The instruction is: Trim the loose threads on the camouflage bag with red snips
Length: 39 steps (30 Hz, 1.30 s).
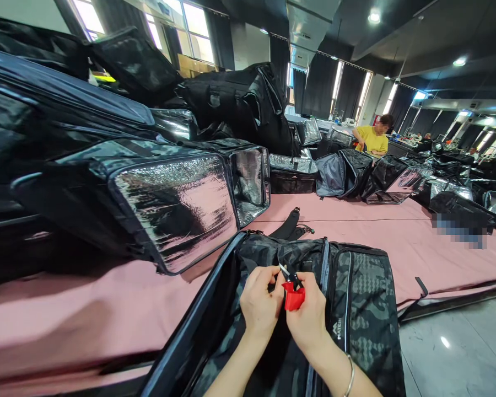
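Note:
A dark camouflage bag lies open on the pink table cover, directly under both hands. My right hand is closed around small black snips with a red wrapping, their metal blades pointing up and left. Close beside it, my left hand is pinched at the bag's fabric near the blade tips; what its fingers hold is too small to make out. A black strap lies on the table just beyond the bag.
Silver-lined bags stand at the left, with more black bags piled behind. Further bags line the table's far side. A person in a yellow top is at the back right. The pink table cover's edge runs along the right.

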### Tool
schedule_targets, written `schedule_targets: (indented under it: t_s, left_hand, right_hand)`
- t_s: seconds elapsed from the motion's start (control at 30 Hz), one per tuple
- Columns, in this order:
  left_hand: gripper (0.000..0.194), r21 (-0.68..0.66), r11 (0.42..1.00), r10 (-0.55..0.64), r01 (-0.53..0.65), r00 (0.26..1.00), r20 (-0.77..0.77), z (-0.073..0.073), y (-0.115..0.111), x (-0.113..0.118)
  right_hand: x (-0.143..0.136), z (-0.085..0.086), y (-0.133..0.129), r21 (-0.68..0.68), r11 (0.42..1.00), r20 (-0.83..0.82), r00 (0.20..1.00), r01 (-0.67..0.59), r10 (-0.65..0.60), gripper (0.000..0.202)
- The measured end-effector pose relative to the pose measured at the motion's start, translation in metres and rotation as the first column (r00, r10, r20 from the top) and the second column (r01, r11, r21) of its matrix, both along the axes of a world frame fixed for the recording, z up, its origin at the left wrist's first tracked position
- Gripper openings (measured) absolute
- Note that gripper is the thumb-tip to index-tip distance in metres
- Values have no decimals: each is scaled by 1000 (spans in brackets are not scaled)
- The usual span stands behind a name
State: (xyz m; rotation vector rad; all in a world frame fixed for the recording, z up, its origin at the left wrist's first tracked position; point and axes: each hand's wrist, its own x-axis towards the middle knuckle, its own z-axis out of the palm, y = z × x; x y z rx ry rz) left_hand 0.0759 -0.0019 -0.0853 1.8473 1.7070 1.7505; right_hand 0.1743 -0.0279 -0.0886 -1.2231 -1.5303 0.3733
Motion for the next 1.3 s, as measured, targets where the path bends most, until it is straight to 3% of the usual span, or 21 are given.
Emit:
schedule_targets:
  t_s: [0.27,0.43,0.5,0.63,0.77,0.83,0.93,1.1,1.13,1.2,1.27,1.3]
  left_hand:
    - [13,-9,999,-36,36,999,29,1,1,-2]
    - [16,-17,998,-64,66,996,65,3,4,-4]
    - [18,-24,997,-74,76,994,75,3,4,-4]
    - [18,-28,996,-80,82,993,88,2,4,-5]
    - [18,-26,996,-86,89,992,94,-1,5,-6]
    - [18,-21,995,-94,96,991,95,-2,6,-6]
    - [19,-12,993,-114,116,989,91,0,6,-6]
    - [16,-3,987,-157,158,985,70,8,0,0]
    - [15,1,986,-168,168,984,61,9,-1,2]
    - [16,-6,984,-179,180,983,42,8,0,4]
    - [20,-46,983,-178,180,983,47,3,2,5]
    - [23,-72,982,-173,177,983,60,0,4,4]
  right_hand:
    - [0,-8,14,-40,991,-234,966,-125,112,12]
    - [-3,-18,22,-79,943,-554,801,-322,227,22]
    - [-3,-16,22,-54,958,-502,837,-280,216,21]
    - [3,-3,20,-3,996,-137,987,-89,88,14]
    - [10,7,24,-37,998,72,996,-48,50,19]
    - [11,7,28,-83,993,44,995,-81,85,15]
    - [9,3,35,-105,990,-136,987,-96,81,25]
    - [-4,-6,42,-133,980,-518,854,-150,60,30]
    - [-6,-5,42,-128,983,-527,849,-134,47,30]
    - [-5,4,41,-122,992,-401,916,-45,-7,38]
    - [5,23,39,-106,993,-204,977,45,-66,49]
    - [13,36,38,-83,995,-183,981,56,-70,50]
